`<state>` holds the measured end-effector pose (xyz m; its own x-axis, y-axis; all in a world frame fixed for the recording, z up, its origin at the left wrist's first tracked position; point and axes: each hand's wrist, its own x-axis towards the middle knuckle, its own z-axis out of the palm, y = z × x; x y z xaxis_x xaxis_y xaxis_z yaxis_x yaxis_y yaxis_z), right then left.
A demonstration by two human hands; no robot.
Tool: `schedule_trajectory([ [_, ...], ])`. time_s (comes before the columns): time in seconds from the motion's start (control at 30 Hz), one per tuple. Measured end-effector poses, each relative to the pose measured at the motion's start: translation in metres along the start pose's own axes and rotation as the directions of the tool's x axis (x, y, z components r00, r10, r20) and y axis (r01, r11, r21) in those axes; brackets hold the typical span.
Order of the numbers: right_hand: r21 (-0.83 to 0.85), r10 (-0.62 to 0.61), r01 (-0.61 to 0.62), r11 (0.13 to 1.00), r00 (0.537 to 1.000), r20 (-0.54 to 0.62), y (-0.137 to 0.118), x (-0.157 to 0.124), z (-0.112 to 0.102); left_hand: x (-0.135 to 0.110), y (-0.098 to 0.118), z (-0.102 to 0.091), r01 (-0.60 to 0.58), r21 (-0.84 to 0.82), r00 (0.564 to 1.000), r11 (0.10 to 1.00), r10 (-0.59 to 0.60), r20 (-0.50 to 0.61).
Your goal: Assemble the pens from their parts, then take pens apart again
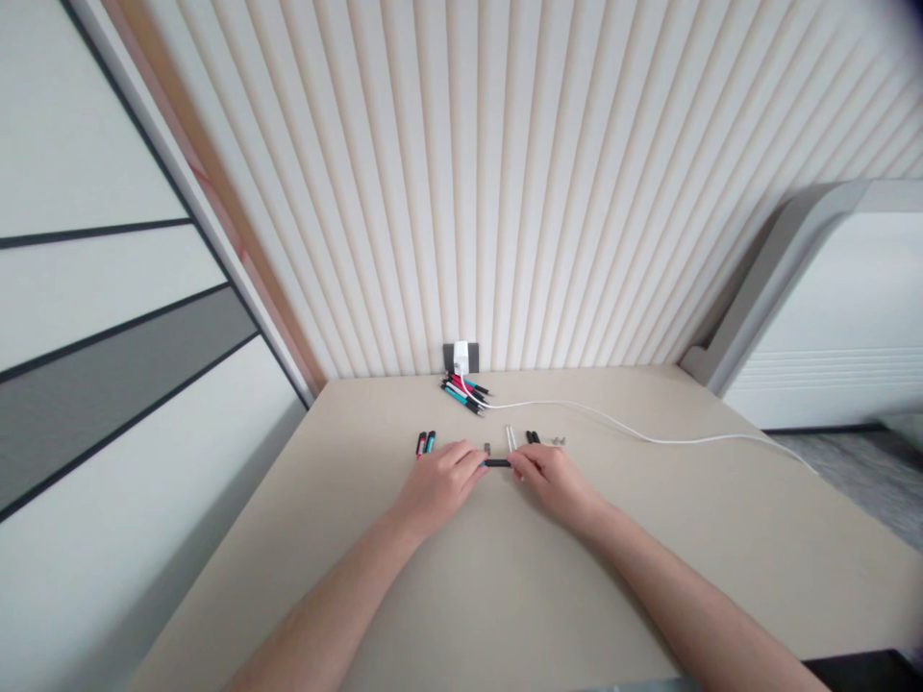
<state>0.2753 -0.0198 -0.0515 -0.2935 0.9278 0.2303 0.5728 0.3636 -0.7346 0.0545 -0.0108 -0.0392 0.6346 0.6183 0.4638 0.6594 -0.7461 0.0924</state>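
Between my two hands is a pen [497, 463], held level just over the table, its black middle showing and a bit of blue at the left. My left hand [445, 473] pinches the left end; the fingers of my right hand [552, 479] close on the other end. Both pen ends are hidden by fingertips. Behind my left hand lie a red and a blue pen part [426, 443]. White refill-like sticks [511, 437], two short black parts [533, 437] and tiny metallic pieces [559, 441] lie beyond my right hand. A small grey piece, perhaps springs [487, 449], sits between.
Several pens [465, 392] lie in a pile at the back of the beige table [476, 596]. A white charger [461, 357] is plugged in at the wall, its white cable [635, 431] running right across the table. A dark object [865, 671] shows at the lower right.
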Motion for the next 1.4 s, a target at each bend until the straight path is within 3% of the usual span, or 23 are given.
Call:
schedule_trajectory([
  [0.27,0.031,0.134,-0.134,0.991,0.991,0.003,-0.003,-0.002,0.003,0.001,0.005,-0.002,-0.022,0.053,1.000,0.998,0.022,0.004],
  [0.63,-0.033,-0.051,0.048,0.998,0.995,-0.081,-0.003,-0.003,0.004,0.003,0.006,-0.005,-0.010,0.085,1.000,0.996,0.007,0.030],
  [0.93,0.087,0.051,-0.053,0.995,0.999,0.018,0.001,-0.002,0.004,0.000,-0.003,-0.003,0.002,0.074,1.000,0.997,-0.004,0.019],
  [1.13,0.187,0.071,-0.069,0.980,0.997,-0.001,0.001,0.001,0.005,0.000,-0.003,-0.001,-0.006,0.093,0.999,0.996,0.002,0.048],
  [1.4,0.183,0.056,-0.046,0.982,0.997,-0.052,0.004,0.003,0.006,0.001,-0.001,-0.003,0.003,0.113,0.995,0.994,-0.015,0.103],
])
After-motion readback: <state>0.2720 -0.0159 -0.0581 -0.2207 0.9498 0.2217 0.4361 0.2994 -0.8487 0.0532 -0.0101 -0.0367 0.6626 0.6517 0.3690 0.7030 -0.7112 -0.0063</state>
